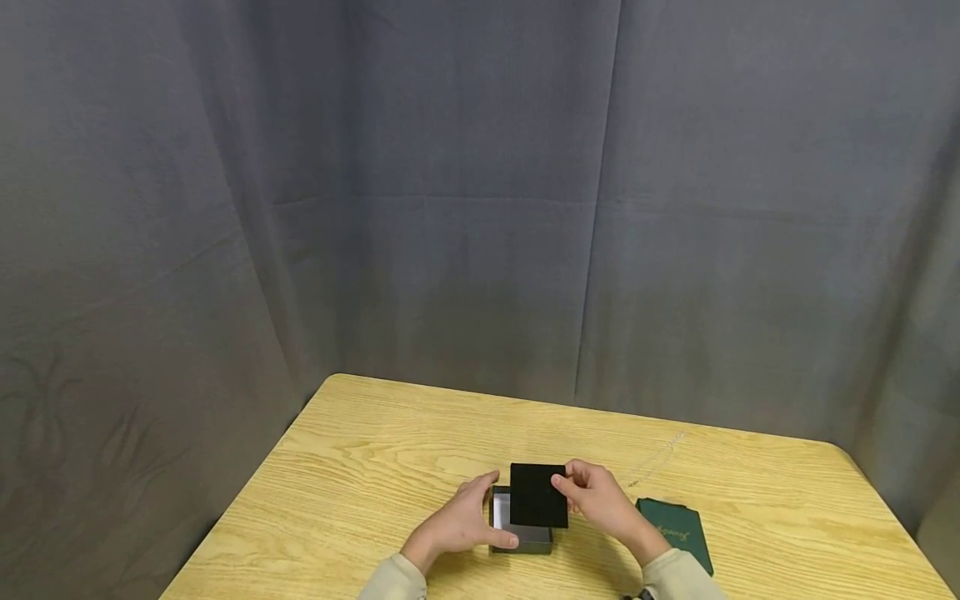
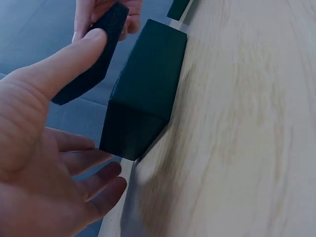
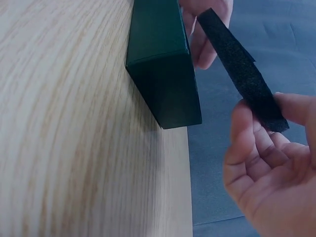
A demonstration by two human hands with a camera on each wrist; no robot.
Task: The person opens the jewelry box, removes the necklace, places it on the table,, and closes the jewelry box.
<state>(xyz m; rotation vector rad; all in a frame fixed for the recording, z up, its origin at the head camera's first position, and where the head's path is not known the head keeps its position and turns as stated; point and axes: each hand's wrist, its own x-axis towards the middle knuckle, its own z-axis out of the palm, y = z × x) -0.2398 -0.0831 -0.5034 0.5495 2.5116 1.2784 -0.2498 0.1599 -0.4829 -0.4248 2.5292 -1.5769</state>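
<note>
My right hand (image 1: 602, 502) pinches a square black foam pad (image 1: 536, 497) by its right edge, thumb on top and fingers beneath. The pad is held above an open dark green box (image 1: 534, 548) with a pale inside, covering part of the opening from the head view. My left hand (image 1: 459, 518) is spread around the box's left side, its thumb near the front and fingers towards the back. In the left wrist view those fingers are loosely bent beside the corner of the box (image 2: 143, 74); firm contact cannot be made out. The foam's thick side (image 3: 242, 74) shows in the right wrist view.
A flat green piece (image 1: 678, 529) with gold lettering lies on the wooden table (image 1: 360, 467), right of the box and partly behind the right forearm. Beyond it lies a thin chain (image 1: 654, 461). Grey curtains (image 1: 465, 208) hang behind and beside the table.
</note>
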